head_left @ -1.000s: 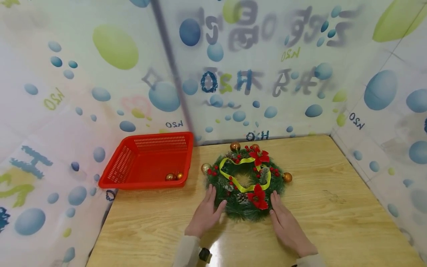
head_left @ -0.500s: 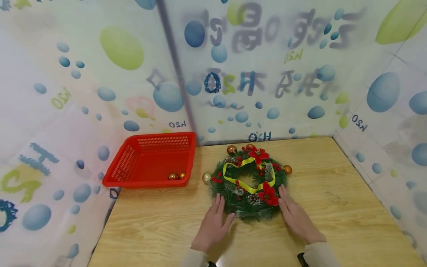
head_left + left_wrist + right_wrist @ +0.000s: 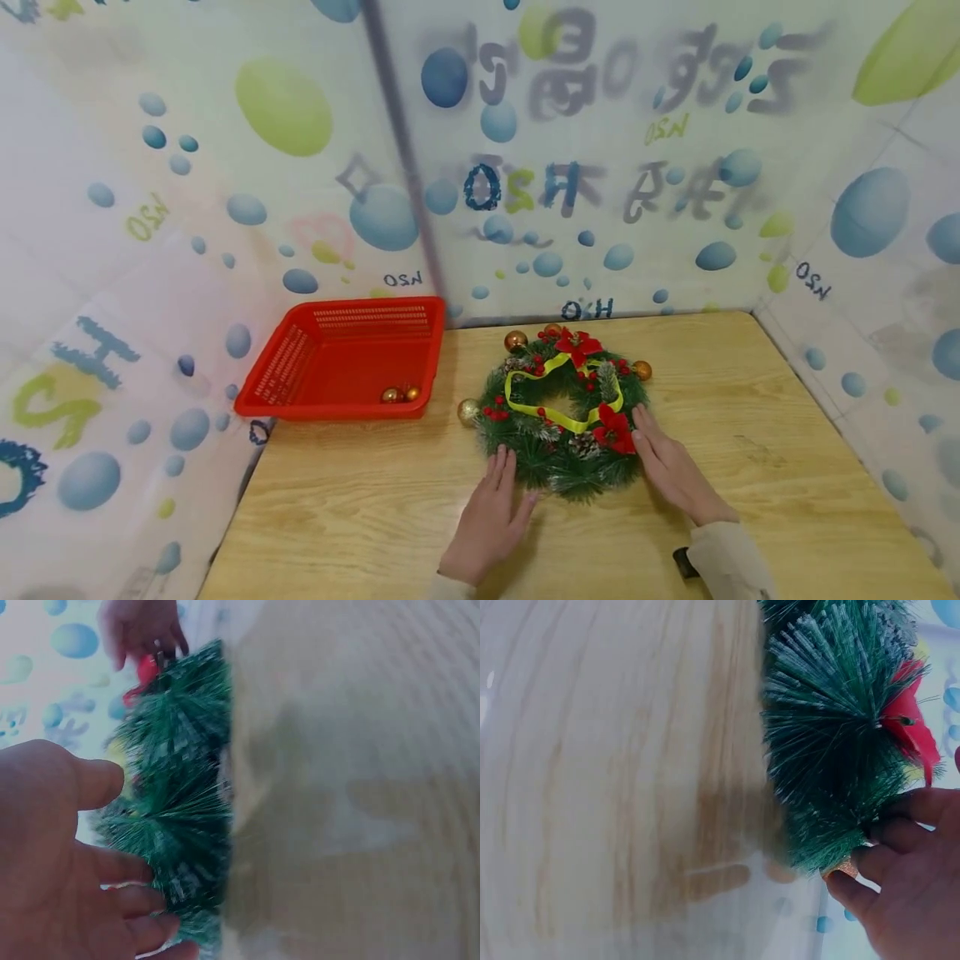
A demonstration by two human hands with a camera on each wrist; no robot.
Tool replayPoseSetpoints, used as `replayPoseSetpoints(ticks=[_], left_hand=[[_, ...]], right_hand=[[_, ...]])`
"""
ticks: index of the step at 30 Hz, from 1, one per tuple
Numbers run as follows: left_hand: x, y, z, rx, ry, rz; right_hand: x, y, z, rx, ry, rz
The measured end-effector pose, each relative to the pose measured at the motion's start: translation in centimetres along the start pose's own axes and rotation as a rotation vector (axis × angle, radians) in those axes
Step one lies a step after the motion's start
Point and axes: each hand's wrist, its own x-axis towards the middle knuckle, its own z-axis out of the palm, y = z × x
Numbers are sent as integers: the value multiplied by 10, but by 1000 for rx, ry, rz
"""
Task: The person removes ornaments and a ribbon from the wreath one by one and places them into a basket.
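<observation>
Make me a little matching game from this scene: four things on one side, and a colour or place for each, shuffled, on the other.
Things
1. Basket
2. Ribbon
3. Right hand
4. Wreath

Colours and places
A. Yellow, looped on top of the greenery
B. Beside the nearer red flower
C. Green, lying on the table
D. Red, with two shiny balls inside

Right pairs: 1-D, 2-A, 3-B, 4-C
</observation>
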Motion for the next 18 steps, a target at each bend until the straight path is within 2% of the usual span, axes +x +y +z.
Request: replayPoseSetpoints(ticks=[3,6,8,10,12,18], left_hand=[[1,-3,-10,0,54,26],[5,-9,-25,3,148,44],[12,-15,-36,10,203,49],[22,-22,-45,20,230,49],[33,-27,-51,21,220,52],[59,-34,-52,-26,113,31]], right_hand=[[-6,-9,0,-33,33,-27],[-18,-28,4,-79,65,-31],[-24,-42,9,-116,80,-29],[-30,-55,16,-146,91,-34],[-33,-65,25,-179,104,-51],[-37,-78,47,-224,112,-74]])
